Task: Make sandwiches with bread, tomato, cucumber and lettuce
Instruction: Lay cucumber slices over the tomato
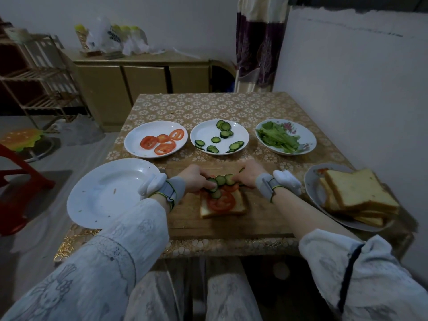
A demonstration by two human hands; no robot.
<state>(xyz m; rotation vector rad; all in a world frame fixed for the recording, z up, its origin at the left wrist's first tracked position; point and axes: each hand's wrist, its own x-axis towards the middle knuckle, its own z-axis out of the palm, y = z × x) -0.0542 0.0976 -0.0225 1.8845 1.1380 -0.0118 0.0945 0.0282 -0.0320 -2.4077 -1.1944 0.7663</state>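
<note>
Your left hand (194,179) and right hand (250,173) meet over the far edge of the open sandwich (222,201), which lies on the wooden board (266,218) at the near middle of the table (208,105). Both sets of fingers are curled down onto the cucumber rounds (220,181), apparently pinching and nudging them — though the fingertips are hidden, so you cannot be sure a slice is actually gripped.

The risk, as I judge it: the rounds are bunched and overlapping at the far side, on top of slick tomato. Press or drag too hard and they could slide off onto the board, or pull the tomato with them. The near half of the bread is still bare of cucumber, so an uneven stack may tip once a top slice goes on.

Counting from left to right:
- one empty white plate (108,193) at the near left, just beside your left wrist;
- a plate of tomato slices (162,141) — four;
- a plate of cucumber slices (220,137), roughly a dozen, some overlapping so the count is not exact;
- a flowered plate of lettuce (278,136), leaves too tangled to count;
- a bread stack (356,193) on a plate at the near right, about four slices, edges partly hidden.

On the sandwich itself you have two or three tomato slices and about five cucumber rounds.
</note>
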